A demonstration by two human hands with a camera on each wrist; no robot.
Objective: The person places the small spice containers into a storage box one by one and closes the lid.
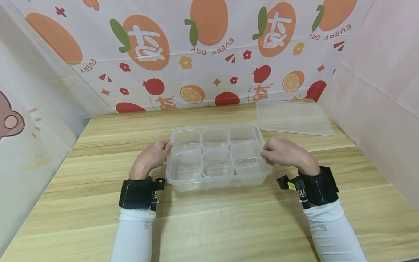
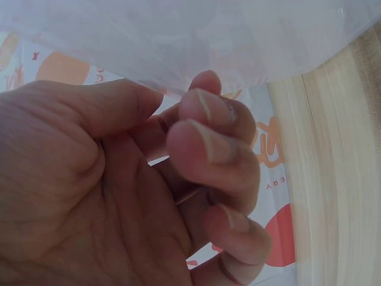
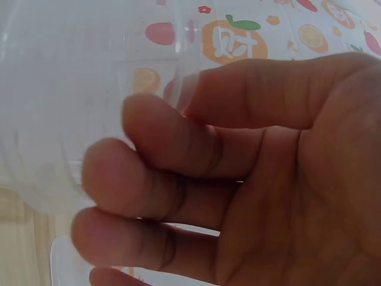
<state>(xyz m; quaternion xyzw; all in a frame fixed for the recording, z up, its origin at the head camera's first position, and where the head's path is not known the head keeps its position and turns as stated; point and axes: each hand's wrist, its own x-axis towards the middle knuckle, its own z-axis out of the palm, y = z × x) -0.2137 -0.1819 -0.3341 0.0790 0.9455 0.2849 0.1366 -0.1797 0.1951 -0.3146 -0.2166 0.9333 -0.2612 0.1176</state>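
In the head view, a clear plastic box (image 1: 216, 184) stands mid-table, with several small clear compartments (image 1: 218, 169) in two rows inside it. My left hand (image 1: 151, 158) pinches the box's left rim between thumb and curled fingers. On the opposite side, my right hand (image 1: 288, 153) grips the right rim the same way. The left wrist view has the box wall (image 2: 208, 36) above the bent fingers of the left hand (image 2: 131, 173). In the right wrist view, the thumb and index finger of the right hand (image 3: 238, 161) meet at the box edge (image 3: 47, 119).
A flat translucent lid (image 1: 294, 118) lies on the wooden table (image 1: 222, 225) at the back right. Behind the table hangs a fruit-printed cloth (image 1: 209, 65), and pale cloths flank both sides. Each wrist wears a black strap (image 1: 135, 194) with a small camera mount.
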